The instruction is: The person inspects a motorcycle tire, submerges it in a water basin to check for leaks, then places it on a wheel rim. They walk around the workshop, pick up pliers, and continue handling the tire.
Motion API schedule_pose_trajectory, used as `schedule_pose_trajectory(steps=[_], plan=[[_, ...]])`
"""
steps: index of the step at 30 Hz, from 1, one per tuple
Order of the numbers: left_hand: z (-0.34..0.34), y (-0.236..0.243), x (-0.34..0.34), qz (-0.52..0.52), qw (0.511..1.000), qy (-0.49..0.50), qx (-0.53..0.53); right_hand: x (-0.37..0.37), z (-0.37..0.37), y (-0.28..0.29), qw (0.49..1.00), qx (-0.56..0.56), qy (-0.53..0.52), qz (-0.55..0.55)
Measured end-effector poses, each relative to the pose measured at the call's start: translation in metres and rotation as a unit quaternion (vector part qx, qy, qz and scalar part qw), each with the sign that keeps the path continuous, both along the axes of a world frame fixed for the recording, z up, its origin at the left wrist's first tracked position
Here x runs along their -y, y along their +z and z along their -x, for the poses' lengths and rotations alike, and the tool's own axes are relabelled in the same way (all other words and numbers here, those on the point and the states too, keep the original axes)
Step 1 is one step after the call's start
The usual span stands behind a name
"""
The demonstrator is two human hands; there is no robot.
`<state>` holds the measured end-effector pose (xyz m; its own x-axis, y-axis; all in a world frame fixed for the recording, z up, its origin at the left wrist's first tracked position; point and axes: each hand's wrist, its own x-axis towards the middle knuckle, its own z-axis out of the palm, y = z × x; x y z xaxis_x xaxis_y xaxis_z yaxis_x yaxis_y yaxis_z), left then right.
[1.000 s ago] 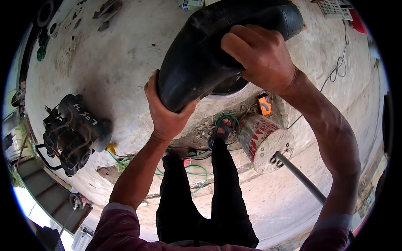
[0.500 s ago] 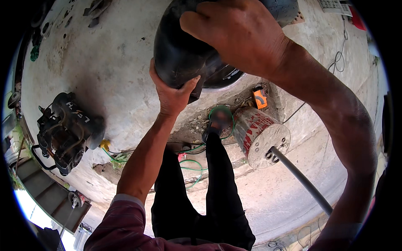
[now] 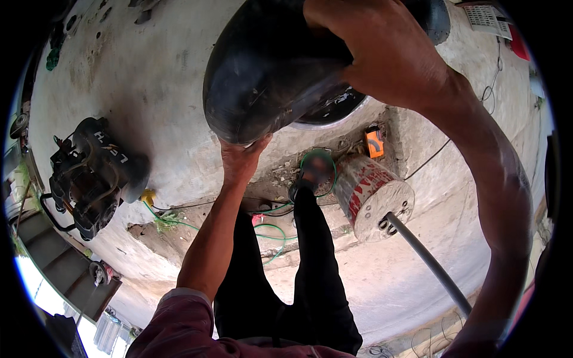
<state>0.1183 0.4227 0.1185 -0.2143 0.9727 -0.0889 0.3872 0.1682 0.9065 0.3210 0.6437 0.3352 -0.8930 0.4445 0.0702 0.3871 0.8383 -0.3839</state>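
A fat, black inflated inner tube (image 3: 256,77) is held up in front of me, its top running past the upper edge of the view. My left hand (image 3: 242,158) grips its near lower end, with the thumb showing and most of the fingers hidden beneath the rubber. Over the tube's right part, my right hand (image 3: 382,53) is closed, its fingertips partly out of sight. Behind and below the tube, the pale rim of a round basin (image 3: 337,123) shows, with dark, shiny contents. The tube hides most of that basin.
A black air compressor (image 3: 98,173) stands at left. A red-and-white stained bucket-shaped block (image 3: 376,194) with a grey pipe (image 3: 430,268) is right of my foot, near an orange-and-black box (image 3: 374,143). Green hose (image 3: 283,237) and dark cables cross the concrete. A white crate (image 3: 486,21) sits far right.
The tube's near end has swung left and a little lower, showing more of its side. My left hand has slid beneath that end; my right hand has moved right.
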Motion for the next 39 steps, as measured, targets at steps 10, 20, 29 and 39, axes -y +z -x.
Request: schedule_pose_trajectory(steps=[10, 20, 29, 39], plan=[[-0.016, -0.071, -0.004, -0.018, 0.946, -0.070, -0.317, 0.039, -0.020, -0.002, 0.995, -0.052, -0.039, 0.074], [0.045, -0.010, -0.009, 0.021, 0.989, -0.095, -0.108, 0.048, -0.052, -0.026, 0.987, 0.001, -0.030, 0.155], [-0.001, -0.019, -0.137, 0.021, 0.952, -0.302, -0.052, 0.055, -0.053, -0.035, 0.984, 0.002, -0.004, 0.180], [-0.061, -0.086, -0.165, 0.124, 0.858, -0.403, -0.293, 0.064, -0.075, -0.034, 0.995, -0.035, -0.033, 0.086]])
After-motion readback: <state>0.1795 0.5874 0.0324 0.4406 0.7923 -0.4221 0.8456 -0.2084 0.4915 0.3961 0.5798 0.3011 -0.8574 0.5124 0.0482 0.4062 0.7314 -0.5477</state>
